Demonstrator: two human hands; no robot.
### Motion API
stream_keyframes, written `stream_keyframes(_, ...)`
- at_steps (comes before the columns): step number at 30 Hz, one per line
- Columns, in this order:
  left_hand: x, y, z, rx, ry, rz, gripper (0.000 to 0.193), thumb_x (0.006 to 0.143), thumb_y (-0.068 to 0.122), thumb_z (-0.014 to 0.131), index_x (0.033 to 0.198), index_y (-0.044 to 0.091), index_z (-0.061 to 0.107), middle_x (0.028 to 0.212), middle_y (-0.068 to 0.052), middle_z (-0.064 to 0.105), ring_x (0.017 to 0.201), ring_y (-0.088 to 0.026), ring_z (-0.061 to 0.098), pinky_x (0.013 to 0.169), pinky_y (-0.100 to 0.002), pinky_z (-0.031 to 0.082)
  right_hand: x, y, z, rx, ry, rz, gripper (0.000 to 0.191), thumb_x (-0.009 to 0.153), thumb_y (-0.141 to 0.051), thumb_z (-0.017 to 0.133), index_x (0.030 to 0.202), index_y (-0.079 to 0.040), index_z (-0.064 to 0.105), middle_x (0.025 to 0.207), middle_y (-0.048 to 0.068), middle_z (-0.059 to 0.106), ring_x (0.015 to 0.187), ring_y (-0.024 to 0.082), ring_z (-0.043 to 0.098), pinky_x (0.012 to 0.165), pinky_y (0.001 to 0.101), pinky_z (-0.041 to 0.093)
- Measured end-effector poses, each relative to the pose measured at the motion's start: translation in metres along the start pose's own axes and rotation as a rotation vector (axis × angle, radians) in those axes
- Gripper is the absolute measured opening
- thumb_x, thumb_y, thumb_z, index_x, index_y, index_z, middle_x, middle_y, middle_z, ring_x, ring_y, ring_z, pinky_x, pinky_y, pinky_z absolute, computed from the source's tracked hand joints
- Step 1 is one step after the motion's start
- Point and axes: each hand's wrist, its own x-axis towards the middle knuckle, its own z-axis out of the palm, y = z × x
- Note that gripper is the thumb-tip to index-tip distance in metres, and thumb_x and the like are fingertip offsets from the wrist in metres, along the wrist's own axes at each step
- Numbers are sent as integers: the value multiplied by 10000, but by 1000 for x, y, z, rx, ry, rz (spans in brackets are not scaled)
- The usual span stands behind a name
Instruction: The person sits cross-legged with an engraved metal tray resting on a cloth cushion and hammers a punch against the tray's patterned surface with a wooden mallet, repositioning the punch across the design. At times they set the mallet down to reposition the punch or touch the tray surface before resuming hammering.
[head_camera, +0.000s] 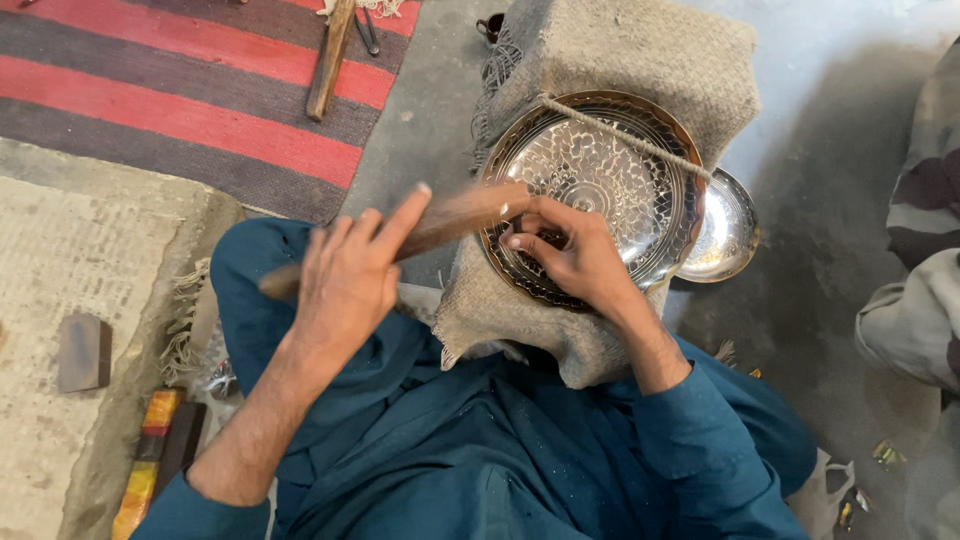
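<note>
Fingers (375, 225) of left hand (345, 285) wrapped around blurred wooden mallet (450, 220); right hand (570, 255) pinching, perhaps, a small punch against patterned metal plate (600, 190) on burlap block (640, 60). Pattern covering most of plate; unclear how much left.

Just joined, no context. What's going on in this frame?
A person in blue sits on the floor working an engraved metal plate propped on a burlap-covered block and tied by a cord. The left hand swings a blurred wooden mallet; the right hand pinches something small against the plate, too hidden to identify.
</note>
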Motion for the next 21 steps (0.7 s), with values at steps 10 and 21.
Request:
stream_keyframes(10,-7,-7,-3,338,-116,-96,799,822,14,704,1538,270,460,1082,-94,634,1017,-343,638,846,-504,491,-1,7,-1,55,53,34,352,926,-56,758,1254,-17,640,923,20,720,899,74,695,796,242,567)
stream_keyframes(21,-11,-3,5,-560,-187,-266,771,794,10,611,1521,142,393,1234,-285,667,1146,-460,647,901,-469,534,-12,13,-1,-156,145,-23,395,883,-62,814,1251,-14,680,909,54,750,840,89,682,760,263,564)
